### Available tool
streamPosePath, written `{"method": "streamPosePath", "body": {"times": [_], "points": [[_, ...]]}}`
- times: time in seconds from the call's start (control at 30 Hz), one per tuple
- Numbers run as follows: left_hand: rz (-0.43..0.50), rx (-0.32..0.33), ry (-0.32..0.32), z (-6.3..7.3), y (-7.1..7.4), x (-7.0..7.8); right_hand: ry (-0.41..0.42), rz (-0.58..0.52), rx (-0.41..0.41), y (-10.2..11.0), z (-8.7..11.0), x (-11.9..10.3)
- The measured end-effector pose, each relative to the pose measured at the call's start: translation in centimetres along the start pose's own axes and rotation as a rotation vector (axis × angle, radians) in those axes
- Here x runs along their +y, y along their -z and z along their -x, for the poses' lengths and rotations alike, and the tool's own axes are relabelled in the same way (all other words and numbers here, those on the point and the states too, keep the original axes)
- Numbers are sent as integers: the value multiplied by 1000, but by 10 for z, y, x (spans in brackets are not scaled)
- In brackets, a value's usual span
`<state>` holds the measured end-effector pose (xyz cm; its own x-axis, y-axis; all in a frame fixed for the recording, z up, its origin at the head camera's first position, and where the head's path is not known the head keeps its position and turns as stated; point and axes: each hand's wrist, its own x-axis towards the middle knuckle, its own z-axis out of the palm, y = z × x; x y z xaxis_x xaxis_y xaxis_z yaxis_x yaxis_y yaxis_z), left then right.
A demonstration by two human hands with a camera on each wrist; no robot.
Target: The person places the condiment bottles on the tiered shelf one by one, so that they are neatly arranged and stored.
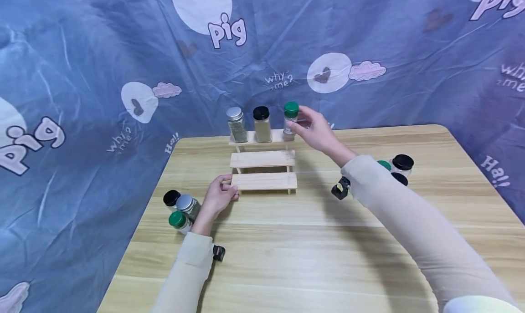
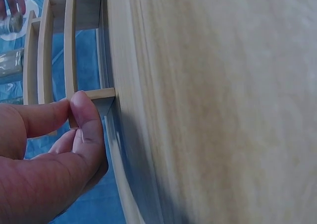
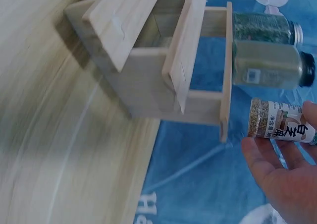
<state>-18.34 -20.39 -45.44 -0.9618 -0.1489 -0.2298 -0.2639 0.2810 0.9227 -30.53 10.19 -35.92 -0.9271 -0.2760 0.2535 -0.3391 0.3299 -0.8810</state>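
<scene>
A three-tier wooden rack [image 1: 264, 181] stands near the back of the table. My left hand [image 1: 218, 195] pinches the left end of its lowest step between thumb and fingers, as the left wrist view shows. My right hand [image 1: 317, 130] grips a green-capped spice jar [image 1: 291, 110] at the right end of the top step. In the right wrist view that jar [image 3: 285, 121] has a white label and pale seeds, and a small gap separates its base from the step. A silver-capped jar [image 1: 237, 125] and a black-capped jar [image 1: 262, 125] stand on the top step.
Left of my left forearm stand a black-capped jar [image 1: 171, 198], a silver-capped jar [image 1: 187, 205] and a green-capped jar [image 1: 178, 220]. Several more jars [image 1: 402, 163] are at the right, partly hidden by my right sleeve. A blue printed cloth [image 1: 262, 44] hangs behind the table [image 1: 279, 258].
</scene>
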Motion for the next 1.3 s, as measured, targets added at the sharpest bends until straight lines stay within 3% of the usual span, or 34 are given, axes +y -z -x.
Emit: {"method": "streamPosePath", "body": {"times": [0.57,1.0,1.17,1.3], "points": [[-19,-27,9,0,-15,10,-17,13,27,-4,1,6],[-23,-20,9,6,-14,-1,-45,55,-13,-7,7,3],[-18,-3,15,8,-5,-3,-11,60,-6,5,11,-6],[-25,0,16,6,-1,-1,14,47,37,30,21,-11]]}}
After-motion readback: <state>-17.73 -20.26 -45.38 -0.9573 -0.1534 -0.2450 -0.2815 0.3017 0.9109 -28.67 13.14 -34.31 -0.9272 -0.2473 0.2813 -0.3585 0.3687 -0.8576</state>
